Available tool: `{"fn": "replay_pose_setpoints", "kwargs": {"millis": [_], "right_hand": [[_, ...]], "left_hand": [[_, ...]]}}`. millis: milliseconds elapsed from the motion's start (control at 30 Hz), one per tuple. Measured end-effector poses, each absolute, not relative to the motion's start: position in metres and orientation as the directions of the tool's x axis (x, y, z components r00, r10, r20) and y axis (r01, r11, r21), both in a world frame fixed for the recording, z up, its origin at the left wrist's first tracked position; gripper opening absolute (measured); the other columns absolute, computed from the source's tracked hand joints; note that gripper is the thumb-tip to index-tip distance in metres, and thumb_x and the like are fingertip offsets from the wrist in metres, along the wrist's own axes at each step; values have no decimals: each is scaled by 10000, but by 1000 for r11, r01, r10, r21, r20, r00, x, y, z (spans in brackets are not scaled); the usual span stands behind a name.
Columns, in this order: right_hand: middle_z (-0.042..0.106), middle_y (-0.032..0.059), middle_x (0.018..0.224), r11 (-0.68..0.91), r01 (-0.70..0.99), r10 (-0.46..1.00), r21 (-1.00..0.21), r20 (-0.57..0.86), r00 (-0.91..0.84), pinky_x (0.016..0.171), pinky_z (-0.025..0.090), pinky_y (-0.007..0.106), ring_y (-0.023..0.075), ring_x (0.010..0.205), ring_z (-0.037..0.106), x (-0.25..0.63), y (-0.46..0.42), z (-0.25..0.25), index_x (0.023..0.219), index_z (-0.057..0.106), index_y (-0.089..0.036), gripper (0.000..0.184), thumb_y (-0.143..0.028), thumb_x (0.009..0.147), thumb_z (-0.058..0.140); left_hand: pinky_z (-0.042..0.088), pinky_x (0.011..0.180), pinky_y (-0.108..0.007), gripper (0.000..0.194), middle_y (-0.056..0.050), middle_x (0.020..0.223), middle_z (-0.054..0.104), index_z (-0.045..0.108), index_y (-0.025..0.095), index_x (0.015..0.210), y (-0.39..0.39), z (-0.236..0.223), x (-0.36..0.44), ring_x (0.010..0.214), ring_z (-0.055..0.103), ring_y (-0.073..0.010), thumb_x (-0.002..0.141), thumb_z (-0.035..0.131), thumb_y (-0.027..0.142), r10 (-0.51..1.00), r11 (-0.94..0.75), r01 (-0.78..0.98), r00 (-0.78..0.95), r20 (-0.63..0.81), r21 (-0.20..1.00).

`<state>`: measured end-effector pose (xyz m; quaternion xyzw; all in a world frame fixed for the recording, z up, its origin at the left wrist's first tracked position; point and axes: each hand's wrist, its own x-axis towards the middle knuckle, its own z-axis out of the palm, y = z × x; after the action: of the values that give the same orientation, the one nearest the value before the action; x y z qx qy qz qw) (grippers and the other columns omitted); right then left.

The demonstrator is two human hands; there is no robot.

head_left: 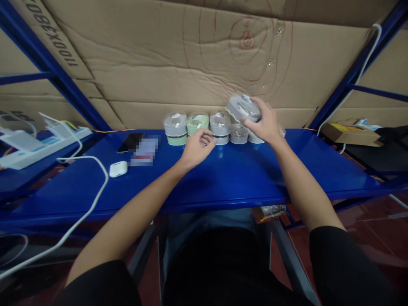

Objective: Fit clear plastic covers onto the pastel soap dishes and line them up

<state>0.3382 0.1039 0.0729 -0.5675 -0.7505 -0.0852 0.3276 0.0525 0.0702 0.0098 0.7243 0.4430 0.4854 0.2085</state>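
Note:
My right hand [266, 121] is closed around the side of a grey oval lidded box [244, 108], holding it tilted above the row at the back of the table. Under it stand a low grey-brown box [239, 134] and a pale box [256, 137], partly covered by the hand. My left hand [200, 148] hovers in front of the stacks, fingers loosely curled, thumb apart, nothing in them. Behind it are a green box [198, 123], a grey box on a green one [175, 123], and a grey stack [219, 123]. The green box's lower part is hidden by my left hand.
On the blue table [236, 178], left, lie a dark phone [130, 142], a blurred-out item [145, 151] and a white earbud case [118, 168]. A white cable [102, 187] crosses the left side near a power strip [44, 146]. Cardboard [153, 63] walls the back.

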Motion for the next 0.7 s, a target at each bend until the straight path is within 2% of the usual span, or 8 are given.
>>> {"fn": "replay_pose_setpoints", "kwargs": {"millis": [67, 133, 200, 267, 400, 533, 600, 700], "right_hand": [[564, 149, 1710, 530, 790, 775, -309, 555, -302, 1240, 473, 650, 450, 1557, 537, 340, 83, 75, 1754, 439, -271, 916, -610, 935, 670], [609, 120, 1688, 692, 587, 714, -420, 514, -475, 1274, 467, 618, 415, 1542, 577, 337, 69, 67, 1685, 545, -269, 893, -566, 867, 748], [669, 113, 1637, 752, 394, 643, -528, 458, -614, 1293, 465, 605, 393, 1503, 628, 330, 65, 52, 1597, 641, -259, 831, -512, 823, 802], [689, 111, 1621, 745, 295, 592, -598, 392, -704, 1300, 465, 617, 386, 1490, 647, 324, 68, 37, 1552, 678, -262, 798, -472, 800, 844], [655, 136, 1658, 731, 290, 570, -617, 319, -757, 1291, 481, 637, 390, 1518, 631, 318, 76, 18, 1634, 597, -272, 973, -448, 740, 940], [665, 180, 1619, 772, 367, 583, -520, 345, -736, 1220, 544, 644, 411, 1452, 663, 312, 71, 14, 1681, 538, -245, 1144, -531, 682, 1017], [714, 174, 1539, 787, 392, 578, -476, 349, -738, 1172, 576, 629, 407, 1373, 703, 308, 66, 16, 1663, 555, -243, 1139, -572, 679, 1025], [763, 140, 1452, 779, 407, 587, -477, 327, -740, 1132, 602, 580, 385, 1295, 739, 311, 64, 24, 1632, 590, -271, 1065, -601, 710, 1007]], "left_hand": [[653, 978, -400, 441, -143, 1209, 782, 637, 218, 1329, 70, 6, 40, 1092, 792, -248, 963, 790, 409, 839, -541, 328, 141, 526, 774], [635, 1095, -445, 699, -201, 1418, 735, 555, 229, 1485, 73, 2, 28, 1311, 760, -302, 899, 857, 462, 832, -554, 256, 204, 516, 792], [596, 1184, -510, 900, -232, 1543, 684, 507, 242, 1561, 76, -2, 18, 1457, 693, -355, 804, 928, 486, 821, -546, 212, 326, 468, 810], [557, 1236, -558, 985, -234, 1589, 668, 530, 252, 1560, 76, -5, 14, 1525, 644, -392, 716, 983, 480, 799, -528, 192, 442, 408, 827], [528, 1267, -585, 977, -202, 1569, 691, 597, 243, 1505, 66, -10, 25, 1528, 635, -420, 660, 1032, 470, 779, -532, 205, 499, 380, 822], [560, 1218, -590, 1045, -201, 1499, 724, 549, 225, 1549, 52, -19, 45, 1437, 693, -429, 661, 1053, 447, 773, -574, 238, 474, 422, 784], [561, 1202, -612, 1086, -209, 1485, 722, 511, 223, 1585, 49, -24, 50, 1428, 691, -441, 669, 1048, 447, 765, -585, 251, 486, 422, 771], [523, 1234, -650, 1158, -216, 1555, 669, 451, 231, 1653, 49, -25, 49, 1466, 652, -455, 685, 1038, 477, 746, -597, 296, 546, 380, 746]]}}
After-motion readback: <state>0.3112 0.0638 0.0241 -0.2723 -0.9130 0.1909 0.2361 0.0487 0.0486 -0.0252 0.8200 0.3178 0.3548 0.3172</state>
